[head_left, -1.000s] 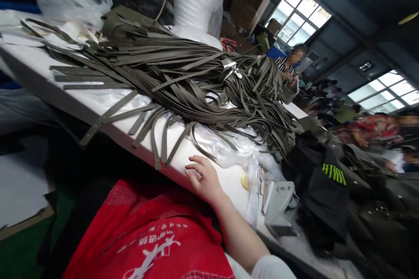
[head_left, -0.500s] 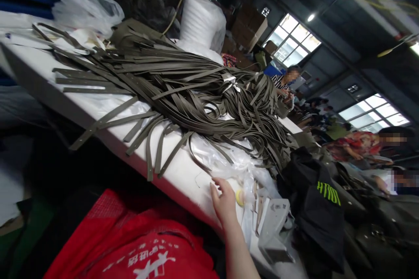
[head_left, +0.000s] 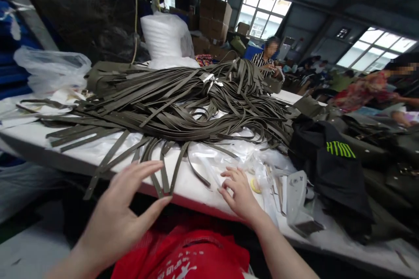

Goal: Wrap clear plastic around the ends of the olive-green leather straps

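Observation:
A big heap of dark olive straps (head_left: 163,124) lies across the white table (head_left: 193,192), a white tie around part of it. Several strap ends hang toward the near edge. My left hand (head_left: 121,209) is raised in front of that edge, thumb and fingers spread wide, beside the hanging ends, with nothing in it. Over the table's front edge, my right hand (head_left: 238,192) has its fingers apart and holds nothing. It is near clear plastic film (head_left: 212,157) and a yellow round item (head_left: 255,185).
A black cloth with green lettering (head_left: 330,161) and a clear plastic holder (head_left: 296,196) lie to the right. White foam rolls (head_left: 163,37) stand behind the straps. A clear bag (head_left: 55,69) is at left. Several people sit farther back.
The view has levelled and shifted. My left hand has come into view at the lower left, fingers spread. My right hand remains open near the table edge.

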Tool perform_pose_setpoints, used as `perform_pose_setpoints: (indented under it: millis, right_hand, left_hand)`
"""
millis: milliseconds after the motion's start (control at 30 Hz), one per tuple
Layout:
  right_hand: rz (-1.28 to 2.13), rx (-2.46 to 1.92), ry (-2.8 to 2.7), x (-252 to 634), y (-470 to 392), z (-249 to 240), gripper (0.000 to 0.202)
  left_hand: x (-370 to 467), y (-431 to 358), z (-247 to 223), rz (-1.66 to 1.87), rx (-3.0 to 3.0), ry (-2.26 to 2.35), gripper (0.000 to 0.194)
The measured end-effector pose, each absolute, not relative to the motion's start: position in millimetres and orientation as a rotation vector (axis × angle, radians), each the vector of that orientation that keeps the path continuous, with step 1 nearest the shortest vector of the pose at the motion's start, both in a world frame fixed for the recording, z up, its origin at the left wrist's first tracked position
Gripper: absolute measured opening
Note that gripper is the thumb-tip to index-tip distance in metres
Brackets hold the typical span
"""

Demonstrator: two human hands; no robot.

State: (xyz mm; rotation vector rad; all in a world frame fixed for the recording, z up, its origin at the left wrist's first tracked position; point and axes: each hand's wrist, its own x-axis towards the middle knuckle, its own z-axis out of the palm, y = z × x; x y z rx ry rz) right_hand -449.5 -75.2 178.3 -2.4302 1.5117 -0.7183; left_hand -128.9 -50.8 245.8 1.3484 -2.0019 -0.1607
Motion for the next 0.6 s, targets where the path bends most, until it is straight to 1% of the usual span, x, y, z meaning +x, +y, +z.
perform_pose_setpoints:
  millis: [33, 100, 167, 200, 300, 333, 367, 500, 600]
  right_hand:
    - [-0.727, -2.397, 1.450, -444, -67, 187, 0.010]
    - [-0.692, -2.347, 1.309, -432, -50, 199, 0.015]
    - [-0.651, -2.329, 1.126, -423, -36, 207, 0.021]
    - [-0.652, -2.326, 1.033, -420, -31, 209, 0.025]
    - [-0.675, -2.285, 0.897, -422, -25, 214, 0.030]
    - [-0.654, -2.266, 0.934, -426, -26, 214, 0.029]
    - [-0.611, -2.255, 1.003, -432, -28, 214, 0.028]
    - [-0.482, -2.282, 1.301, -458, -44, 198, 0.024]
    - [-0.511, -2.300, 1.388, -470, -59, 182, 0.010]
  left_hand:
    - [-145, -56, 237, -0.158, 1.270, -2.068, 0.056]
    - [-176, -64, 215, -0.164, 1.177, -2.236, 0.067]
    - [-200, -70, 193, -0.204, 1.073, -2.409, 0.067]
    - [-209, -73, 185, -0.259, 1.014, -2.488, 0.062]
    - [-218, -82, 171, -0.485, 0.989, -2.626, 0.030]
    - [-215, -83, 169, -0.539, 1.041, -2.633, 0.025]
    - [-209, -84, 168, -0.572, 1.102, -2.624, 0.024]
    - [-157, -70, 163, -0.628, 1.290, -2.506, 0.032]
    - [-105, -40, 163, -0.559, 1.449, -2.342, 0.041]
